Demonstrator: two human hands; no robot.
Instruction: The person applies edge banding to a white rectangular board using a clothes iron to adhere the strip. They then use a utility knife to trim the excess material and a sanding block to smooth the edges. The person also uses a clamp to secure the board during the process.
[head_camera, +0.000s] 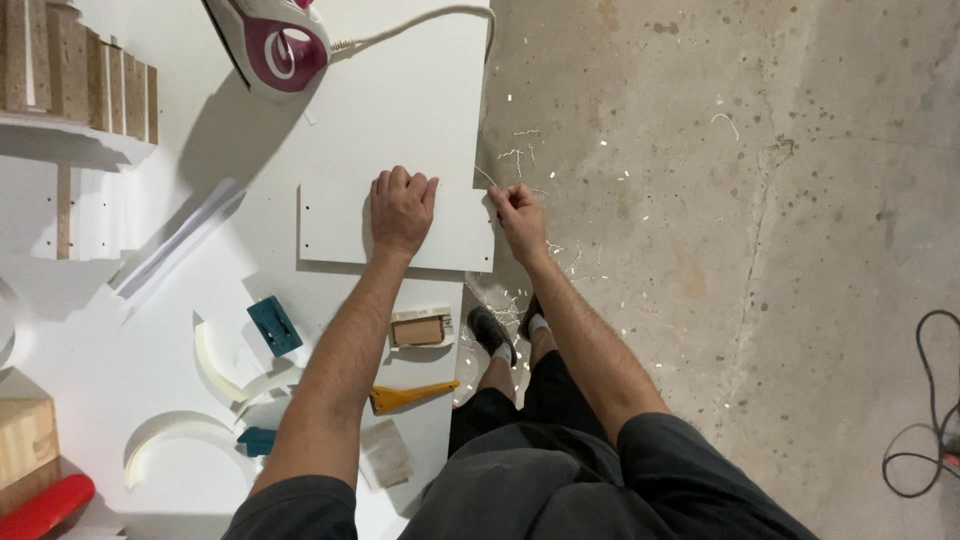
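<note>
My left hand (401, 209) lies flat, palm down, on a small white rectangular panel (335, 225) that rests on the white worktable (400, 110). My right hand (517, 214) is at the panel's right edge, fingers pinched on a thin white strip of edge banding (484, 176) that sticks up from that edge. The panel reaches the table's right edge.
A purple-and-white clothes iron (280, 42) with its cord stands at the far side. Near me lie a teal block (274, 325), a yellow scraper (410, 396), a small wooden block (420, 329), a sanding pad (385, 452) and curved white strips (215, 365). White trimmings litter the concrete floor (750, 250); a black cable (925, 420) lies right.
</note>
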